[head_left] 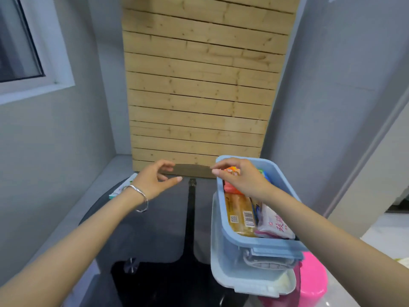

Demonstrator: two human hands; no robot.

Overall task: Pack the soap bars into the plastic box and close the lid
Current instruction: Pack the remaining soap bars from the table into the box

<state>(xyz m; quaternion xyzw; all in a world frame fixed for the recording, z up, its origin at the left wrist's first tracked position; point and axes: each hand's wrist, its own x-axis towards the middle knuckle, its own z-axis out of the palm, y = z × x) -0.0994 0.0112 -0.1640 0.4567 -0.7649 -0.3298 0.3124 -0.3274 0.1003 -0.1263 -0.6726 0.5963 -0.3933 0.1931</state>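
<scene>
The blue plastic box (274, 241) stands open on the right of the dark round table (155, 229). Inside it lie a gold-wrapped soap bar (241, 216), a white and pink pack (275, 226), an orange pack (231, 189) and a blue-green one (264, 173) at the far end. A pale translucent lid (234, 275) lies under the box's near end. My right hand (241, 179) hovers over the box's far end, fingers loosely apart and nothing held. My left hand (156, 178), with a silver bangle on its wrist, is out over the table's far side, empty.
A white and green packet (122, 185) lies at the table's far left edge, partly behind my left wrist. A pink plastic container (314, 278) stands right of the box. A wooden slat panel (199, 96) leans against the grey wall behind.
</scene>
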